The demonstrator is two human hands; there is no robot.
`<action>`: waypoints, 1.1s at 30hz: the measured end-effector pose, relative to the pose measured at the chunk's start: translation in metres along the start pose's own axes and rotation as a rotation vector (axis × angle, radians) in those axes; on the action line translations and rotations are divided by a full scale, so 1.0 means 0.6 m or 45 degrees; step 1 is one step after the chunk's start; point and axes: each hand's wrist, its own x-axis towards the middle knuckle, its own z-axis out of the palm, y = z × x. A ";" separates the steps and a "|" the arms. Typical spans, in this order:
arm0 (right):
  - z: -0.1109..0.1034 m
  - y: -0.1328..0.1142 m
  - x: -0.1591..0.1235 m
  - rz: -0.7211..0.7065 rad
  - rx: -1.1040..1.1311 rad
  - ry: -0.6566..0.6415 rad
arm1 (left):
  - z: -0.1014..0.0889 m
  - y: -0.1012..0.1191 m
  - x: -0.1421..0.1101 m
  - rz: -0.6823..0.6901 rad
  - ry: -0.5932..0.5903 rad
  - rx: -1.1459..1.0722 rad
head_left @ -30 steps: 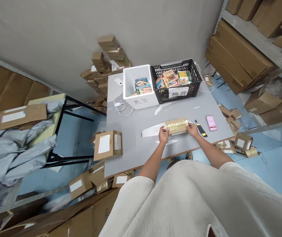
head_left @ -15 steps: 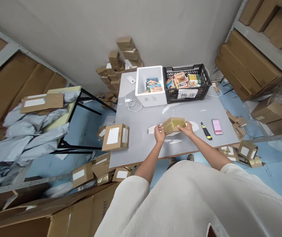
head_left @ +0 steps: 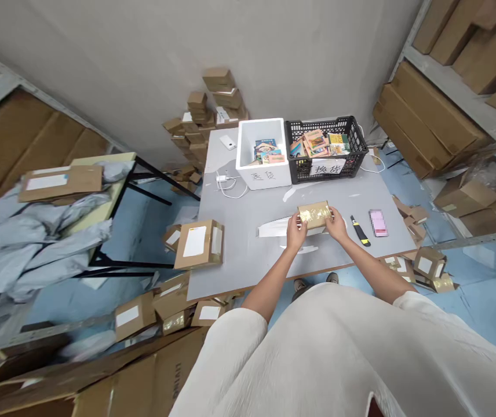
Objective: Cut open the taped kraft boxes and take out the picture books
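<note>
A small cardboard box (head_left: 314, 214) with shiny tape across it is held between my two hands above the grey table (head_left: 248, 255). My left hand (head_left: 295, 233) grips its left end, and my right hand (head_left: 336, 225) is closed on the right end. Beneath the box, a white worn strip (head_left: 273, 228) shows on the tabletop, partly hidden by the box and my hands. To the right of my right hand lie a black and yellow utility knife (head_left: 360, 231) and a phone with a pink screen (head_left: 378, 223).
A white foam bin (head_left: 265, 174) and a black plastic crate (head_left: 326, 168), both holding books, stand at the table's back. A labelled carton (head_left: 200, 244) sits at the left edge. Charger cable (head_left: 233, 188) lies behind it. Shelves and boxes surround the table.
The box has been turned in my hands, so its taped face now shows towards me. My left hand has shifted right along with it. The view has moved slightly.
</note>
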 end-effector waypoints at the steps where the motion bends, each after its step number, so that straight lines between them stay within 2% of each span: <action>1: -0.010 0.011 -0.003 0.016 -0.005 0.014 | 0.013 -0.003 0.000 -0.012 -0.026 -0.011; 5: -0.031 0.045 -0.011 0.135 0.070 0.042 | 0.041 -0.013 -0.003 -0.007 -0.071 0.055; 10: -0.030 0.049 -0.008 0.180 0.202 0.028 | 0.030 0.001 0.001 0.166 -0.021 0.488; 12: -0.029 0.045 -0.010 0.190 0.218 0.031 | 0.023 0.015 0.000 0.287 -0.112 0.672; 15: -0.029 0.042 -0.016 0.174 0.180 0.045 | 0.020 0.036 -0.009 0.465 -0.332 0.833; 17: -0.028 0.045 -0.017 0.162 0.147 0.047 | 0.017 0.047 -0.016 0.474 -0.346 0.883; 20: -0.020 0.054 -0.010 0.267 0.130 0.008 | 0.003 0.053 -0.022 0.353 -0.224 0.891; 22: -0.008 0.061 -0.004 0.367 0.101 -0.036 | -0.017 0.048 -0.020 0.223 -0.150 0.862; 26: 0.033 0.064 -0.001 0.421 0.039 -0.215 | -0.079 0.016 -0.012 -0.148 -0.004 0.752; 28: 0.058 0.054 -0.007 0.420 0.067 -0.336 | -0.111 -0.008 -0.013 -0.284 0.009 0.676; 31: 0.085 0.032 -0.019 0.387 0.158 -0.442 | -0.140 -0.045 -0.021 -0.320 0.015 0.579; 33: 0.088 0.021 -0.026 0.346 0.159 -0.410 | -0.139 -0.063 -0.027 -0.311 0.036 0.539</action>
